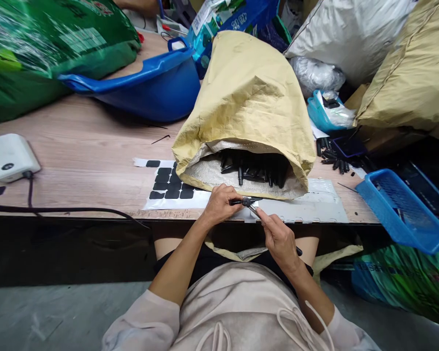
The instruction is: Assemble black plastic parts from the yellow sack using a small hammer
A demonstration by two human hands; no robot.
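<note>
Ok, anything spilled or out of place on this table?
Loose black parts lie scattered at the right end of the table, outside the tan sack lying on its side. Otherwise nothing stands out.

1 head-worn camera looks forward and steeply down from above the lap, close to the left hand [219, 204] and right hand [280, 239], across the tabletop [95, 161] to the far sack [249, 92].

Left hand [219, 204] holds part [238, 201], right hand [280, 239] a tool [255, 210].
</note>
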